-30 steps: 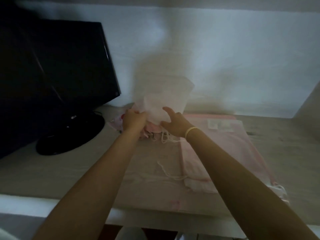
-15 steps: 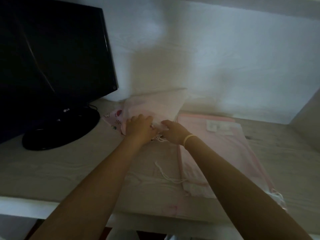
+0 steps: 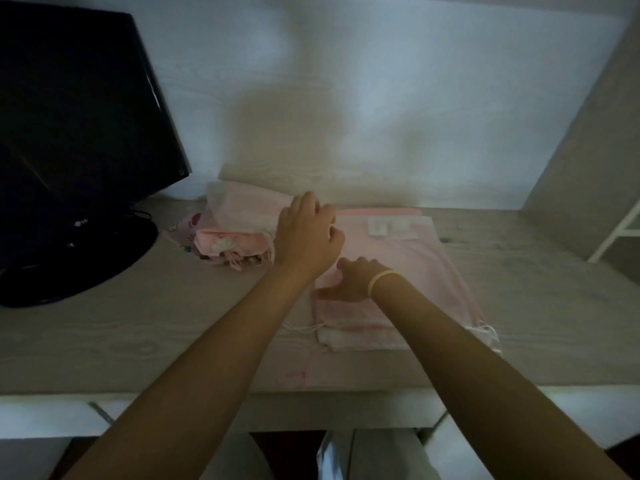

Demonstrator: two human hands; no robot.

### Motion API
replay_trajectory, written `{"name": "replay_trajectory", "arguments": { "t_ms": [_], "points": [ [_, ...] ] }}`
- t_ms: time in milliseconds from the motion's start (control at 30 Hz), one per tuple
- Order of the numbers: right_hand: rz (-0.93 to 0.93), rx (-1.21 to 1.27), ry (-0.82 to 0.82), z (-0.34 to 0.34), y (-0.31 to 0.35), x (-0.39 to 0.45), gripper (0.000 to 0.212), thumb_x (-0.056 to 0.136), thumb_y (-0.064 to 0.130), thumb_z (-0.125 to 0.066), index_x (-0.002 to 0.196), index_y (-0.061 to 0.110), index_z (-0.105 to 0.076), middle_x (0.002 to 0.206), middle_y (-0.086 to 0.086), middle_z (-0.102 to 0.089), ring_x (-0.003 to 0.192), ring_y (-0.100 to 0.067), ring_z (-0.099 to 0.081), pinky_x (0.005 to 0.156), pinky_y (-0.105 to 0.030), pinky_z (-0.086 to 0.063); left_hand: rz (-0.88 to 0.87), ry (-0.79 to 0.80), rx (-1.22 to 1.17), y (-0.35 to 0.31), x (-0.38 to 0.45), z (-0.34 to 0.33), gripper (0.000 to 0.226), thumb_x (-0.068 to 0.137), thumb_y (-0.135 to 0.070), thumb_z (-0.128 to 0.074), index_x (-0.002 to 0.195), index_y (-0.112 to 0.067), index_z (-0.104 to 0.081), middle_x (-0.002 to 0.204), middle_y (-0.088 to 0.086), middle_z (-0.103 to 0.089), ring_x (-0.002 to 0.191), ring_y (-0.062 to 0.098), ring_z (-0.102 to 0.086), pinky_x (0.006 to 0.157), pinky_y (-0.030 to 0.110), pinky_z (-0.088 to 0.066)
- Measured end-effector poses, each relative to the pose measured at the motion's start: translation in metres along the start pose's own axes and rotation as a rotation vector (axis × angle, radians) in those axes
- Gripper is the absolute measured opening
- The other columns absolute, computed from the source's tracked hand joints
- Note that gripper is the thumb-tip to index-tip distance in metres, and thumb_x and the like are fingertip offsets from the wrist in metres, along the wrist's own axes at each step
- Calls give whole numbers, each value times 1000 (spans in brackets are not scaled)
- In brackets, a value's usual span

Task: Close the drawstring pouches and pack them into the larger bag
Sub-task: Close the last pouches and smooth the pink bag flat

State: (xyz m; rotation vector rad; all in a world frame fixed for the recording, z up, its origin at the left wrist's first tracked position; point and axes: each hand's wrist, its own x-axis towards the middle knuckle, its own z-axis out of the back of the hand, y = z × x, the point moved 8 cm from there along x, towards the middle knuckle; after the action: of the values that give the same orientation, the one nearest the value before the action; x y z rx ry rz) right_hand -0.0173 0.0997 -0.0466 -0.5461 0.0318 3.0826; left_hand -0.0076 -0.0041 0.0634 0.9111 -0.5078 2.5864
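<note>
Now | pouches [image 3: 239, 223] left of left hand [image 3: 306, 233] | right hand [image 3: 349, 280] pinching larger bag [image 3: 398, 268] | left grip unclear

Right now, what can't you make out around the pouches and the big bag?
Head view only:
- Pouch stack: the left hand covers its right end, so any grip there is hidden.
- Large pink bag: the right hand and forearm hide part of its mouth.
- Pouch count: dim and overlapping; unclear.
</note>
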Motion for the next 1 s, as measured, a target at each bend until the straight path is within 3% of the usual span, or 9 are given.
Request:
{"name": "replay_trajectory", "arguments": {
  "t_ms": [67,167,300,467,533,633,733,900,1000],
  "points": [
    [-7,-8,-12,-11,-2,-1,109,59,89,-42,144,21,-32,142,-14,-44,128,-37,-41,103,-55,-37,123,186,-40,-8,-5,-20,21,86,-25,-50,89,-10,-64,95,9,-58,84,30,-54,66,33,-39],
    [-68,25,-41,-17,-17,-7,109,55,90,-44,142,25,-35,141,-12,-42,130,-36,-38,100,-56,-38,244,498,27,-3,-21,-59,29,88,-26,-49,105,-13,-68,114,12,-65,100,33,-61,77,33,-48],
    [-125,17,-98,-17,-48,-10,98,68,87,-40,142,23,-34,142,-14,-40,130,-36,-36,97,-54,-38,336,582,-15,2,-44,-69,33,85,-25,-51,112,-16,-67,124,11,-60,111,32,-58,90,36,-50],
    [-185,-2,-110,-14,-72,-8,102,66,90,-36,144,24,-30,142,-16,-39,129,-37,-36,93,-55,-39,358,731,-108,-2,-61,-67,29,87,-42,-60,103,-17,-59,102,2,-60,98,24,-59,73,29,-42],
    [-212,-16,-130,-11,-78,-7,99,69,88,-36,143,23,-31,140,-16,-42,126,-36,-38,91,-54,-41,343,866,-202,-8,-67,-73,45,80,-53,-70,104,-19,-55,103,-1,-58,95,19,-56,74,30,-44],
    [-254,-30,-137,-12,-77,-7,102,69,91,-27,143,22,-31,138,-17,-43,124,-37,-40,89,-53,-41,189,1013,-127,-16,-76,-81,88,60,-64,-81,130,-24,-47,122,-2,-48,111,20,-49,90,33,-45],
    [-229,10,-140,-11,-77,-8,99,69,90,-30,141,22,-34,139,-16,-43,126,-37,-39,94,-53,-38,70,993,47,-19,-75,-91,103,49,-76,-77,137,-33,-44,133,4,-42,120,27,-43,97,38,-43],
    [56,282,-130,-2,-79,-23,70,78,68,-58,133,26,-50,137,-4,-52,123,-27,-48,103,-43,-39,59,924,80,-11,-67,-93,92,64,-75,-70,139,-26,-48,141,7,-42,125,28,-44,100,40,-42],
    [101,233,-209,0,-78,-44,63,74,65,-64,128,33,-55,132,1,-50,122,-25,-49,104,-42,-37,98,920,74,-3,-60,-92,91,67,-74,-69,141,-25,-48,140,11,-40,128,30,-40,104,40,-40]
  ]
}}
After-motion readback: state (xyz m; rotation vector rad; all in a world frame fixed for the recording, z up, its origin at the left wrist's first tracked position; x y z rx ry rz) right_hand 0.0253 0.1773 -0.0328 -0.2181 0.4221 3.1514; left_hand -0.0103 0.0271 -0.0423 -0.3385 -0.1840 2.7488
